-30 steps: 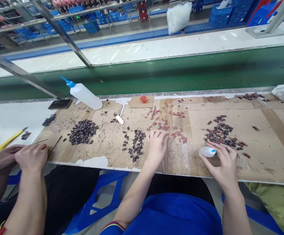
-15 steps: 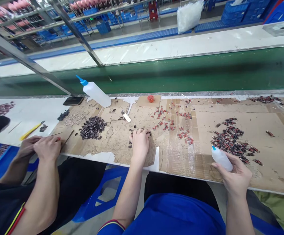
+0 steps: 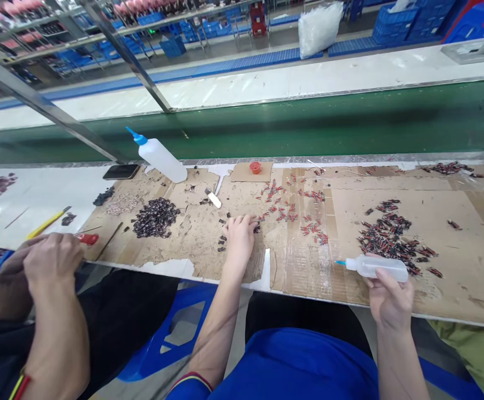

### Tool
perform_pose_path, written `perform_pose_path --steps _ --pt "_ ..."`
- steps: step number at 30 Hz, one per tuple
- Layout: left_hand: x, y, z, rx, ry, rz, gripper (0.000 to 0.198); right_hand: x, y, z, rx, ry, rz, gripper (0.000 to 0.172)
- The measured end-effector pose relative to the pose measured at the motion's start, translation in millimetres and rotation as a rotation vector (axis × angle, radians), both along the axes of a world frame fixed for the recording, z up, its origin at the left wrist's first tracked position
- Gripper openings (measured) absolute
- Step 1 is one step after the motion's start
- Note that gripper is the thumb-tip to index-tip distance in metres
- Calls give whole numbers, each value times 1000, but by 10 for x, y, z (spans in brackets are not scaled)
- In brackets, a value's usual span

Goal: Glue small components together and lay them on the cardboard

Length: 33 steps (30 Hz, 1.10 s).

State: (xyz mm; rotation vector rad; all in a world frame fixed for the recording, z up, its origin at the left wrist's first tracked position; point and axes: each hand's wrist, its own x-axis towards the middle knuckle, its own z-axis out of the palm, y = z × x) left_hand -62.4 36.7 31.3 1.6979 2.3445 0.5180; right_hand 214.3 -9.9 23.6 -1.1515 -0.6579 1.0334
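My left hand (image 3: 240,236) rests palm down on the cardboard (image 3: 200,228), its fingertips among a few small black parts (image 3: 221,242); whether they grip one is too small to tell. In my right hand (image 3: 392,294) is a small translucent squeeze bottle (image 3: 381,268), lying sideways with its blue tip pointing left. Just beyond that bottle lies a pile of black and red parts (image 3: 392,233). Loose red parts (image 3: 281,208) are scattered between my two hands. Left of my left hand sits a heap of shiny black pieces (image 3: 156,218).
A larger bottle with a blue nozzle (image 3: 164,159), a phone (image 3: 120,171), a white-handled brush (image 3: 214,198) and a red cap (image 3: 255,167) lie farther back. At the left, another person's hands (image 3: 50,261) work near a yellow cutter (image 3: 48,223). A metal post (image 3: 129,55) rises behind.
The small bottle has turned from a diagonal tilt to nearly horizontal, and its tip has swung left. The other person's hands have moved left, and a red object now shows beside them.
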Motion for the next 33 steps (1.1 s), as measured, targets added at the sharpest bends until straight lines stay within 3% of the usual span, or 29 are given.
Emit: perform_pose_path --steps 6,11,13,19,33 --pt "32 19 -38 29 23 -83 15 -73 34 5 -43 18 -44 30" --pt "492 -273 -177 82 -123 -403 14 -189 48 -93 -15 -51 -105 30" --pt "673 -411 -245 114 -168 -460 12 -219 44 -141 -7 -135 -76 31" --pt "752 -555 -311 173 -300 -439 11 -320 4 -161 3 -400 -29 32" --pt "713 -538 -297 173 -408 -398 11 -412 -43 -149 -10 -663 6 36"
